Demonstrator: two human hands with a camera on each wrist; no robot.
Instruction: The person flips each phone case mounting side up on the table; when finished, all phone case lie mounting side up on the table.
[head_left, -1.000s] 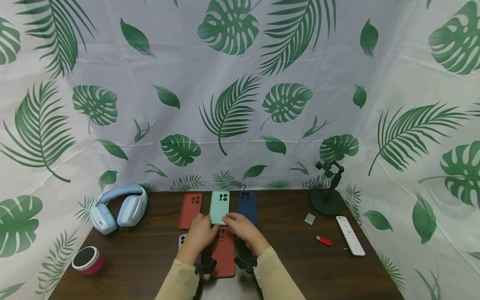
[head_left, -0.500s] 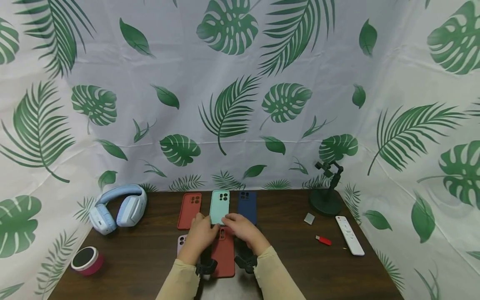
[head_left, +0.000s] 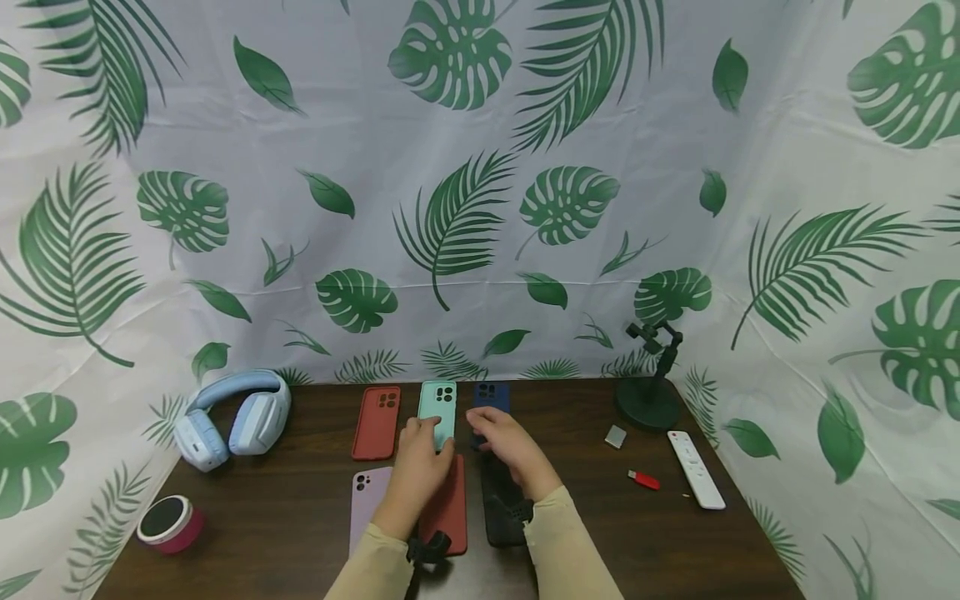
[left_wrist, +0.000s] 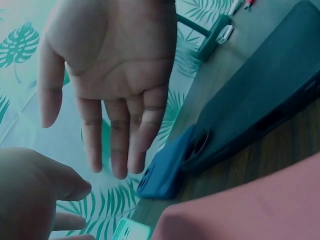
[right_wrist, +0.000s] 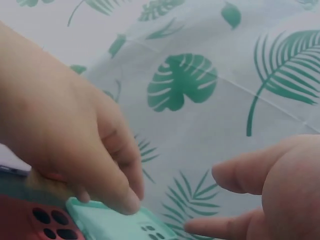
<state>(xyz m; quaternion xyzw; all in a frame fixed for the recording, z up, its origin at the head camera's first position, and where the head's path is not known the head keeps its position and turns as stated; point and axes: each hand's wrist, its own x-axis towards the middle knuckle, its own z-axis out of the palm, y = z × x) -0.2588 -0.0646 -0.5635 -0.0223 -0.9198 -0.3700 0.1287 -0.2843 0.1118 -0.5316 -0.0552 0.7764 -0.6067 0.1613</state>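
My left hand (head_left: 420, 471) reaches over the lower part of a mint-green phone case (head_left: 438, 406), its fingers loosely bent and overlapping the case. In the right wrist view the fingers of the left hand (right_wrist: 75, 135) hang close over the mint rim, pinching nothing visible. To the right, my right hand (head_left: 517, 446) is raised over a dark blue phone case (head_left: 492, 392) and holds nothing. Its palm and spread fingers show in the left wrist view. Beneath the hands lie a red phone case (head_left: 451, 517), a black one (head_left: 501, 508) and a lilac one (head_left: 367, 504).
Another red phone case (head_left: 377, 425) lies left of the mint one. Blue headphones (head_left: 255, 417) and a round pink-sided object (head_left: 172, 523) stand left. At right are a dark stand (head_left: 651, 404), a small grey square (head_left: 616, 436), a red USB stick (head_left: 644, 480) and a white remote (head_left: 696, 468).
My right hand has left the mint case's lower edge and moved right over the blue case, uncovering the black one. The left hand has shifted right, farther over the mint case.
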